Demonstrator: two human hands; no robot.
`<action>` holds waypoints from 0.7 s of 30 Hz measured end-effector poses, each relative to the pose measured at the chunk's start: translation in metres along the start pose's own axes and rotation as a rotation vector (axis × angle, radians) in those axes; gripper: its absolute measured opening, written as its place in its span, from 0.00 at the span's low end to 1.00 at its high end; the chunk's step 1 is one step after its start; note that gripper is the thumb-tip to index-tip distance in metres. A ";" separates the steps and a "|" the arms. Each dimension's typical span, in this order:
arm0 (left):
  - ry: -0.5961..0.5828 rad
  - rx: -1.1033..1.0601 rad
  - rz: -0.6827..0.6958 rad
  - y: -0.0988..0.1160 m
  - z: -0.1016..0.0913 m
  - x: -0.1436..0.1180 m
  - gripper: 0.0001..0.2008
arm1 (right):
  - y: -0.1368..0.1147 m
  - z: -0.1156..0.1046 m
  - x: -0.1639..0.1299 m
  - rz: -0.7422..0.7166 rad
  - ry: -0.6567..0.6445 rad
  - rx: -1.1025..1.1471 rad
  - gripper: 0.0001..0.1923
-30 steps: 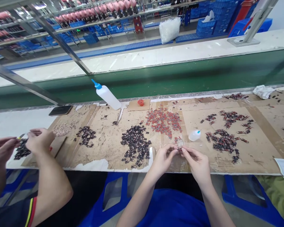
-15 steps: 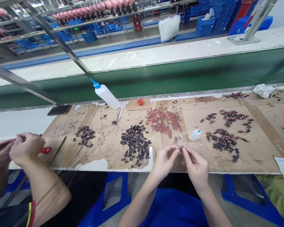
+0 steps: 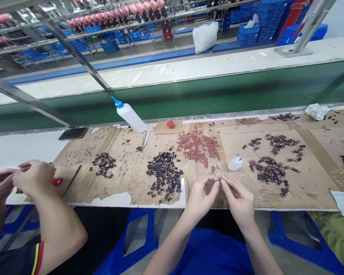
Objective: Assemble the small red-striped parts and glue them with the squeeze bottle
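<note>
My left hand [image 3: 200, 198] & right hand [image 3: 238, 199] meet fingertip to fingertip over counter [image 3: 5, 147] front edge, both pinching one tiny part [image 3: 218, 180], too small to ID. Small glue bottle [image 3: 235, 164] just beyond, red pieces pile [image 3: 198, 146] behind it, dark pieces pile [image 3: 164, 175] to the left. Co-worker's hand [image 3: 34, 177] at far left.

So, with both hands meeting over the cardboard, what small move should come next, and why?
Probably press the fingertips together to seat the tiny part. The left hand and right hand pinch it between them at one point, above the cardboard sheet; the part itself is too small to identify. The small glue bottle lies untouched close by.
</note>
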State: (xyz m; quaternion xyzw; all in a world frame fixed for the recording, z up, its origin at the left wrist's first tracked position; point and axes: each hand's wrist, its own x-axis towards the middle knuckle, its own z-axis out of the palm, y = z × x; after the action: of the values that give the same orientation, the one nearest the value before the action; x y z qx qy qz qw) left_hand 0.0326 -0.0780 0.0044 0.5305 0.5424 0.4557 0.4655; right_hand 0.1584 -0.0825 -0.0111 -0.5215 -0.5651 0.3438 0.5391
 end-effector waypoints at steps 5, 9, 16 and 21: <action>-0.019 0.142 0.071 0.003 -0.003 0.001 0.05 | 0.002 -0.011 0.010 0.032 -0.114 0.051 0.10; -0.082 0.193 0.113 0.007 -0.008 0.000 0.05 | 0.001 -0.018 0.016 0.023 -0.175 0.121 0.10; -0.121 0.258 0.215 0.011 -0.013 -0.002 0.05 | 0.001 -0.018 0.016 0.022 -0.152 0.151 0.08; -0.129 0.278 0.238 0.016 -0.015 -0.003 0.05 | 0.005 -0.014 0.011 0.086 -0.073 0.216 0.11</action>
State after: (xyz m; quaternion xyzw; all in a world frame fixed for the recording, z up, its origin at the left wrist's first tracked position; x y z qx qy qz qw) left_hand 0.0200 -0.0807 0.0224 0.6782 0.5025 0.3935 0.3644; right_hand 0.1747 -0.0736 -0.0110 -0.4713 -0.5209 0.4443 0.5561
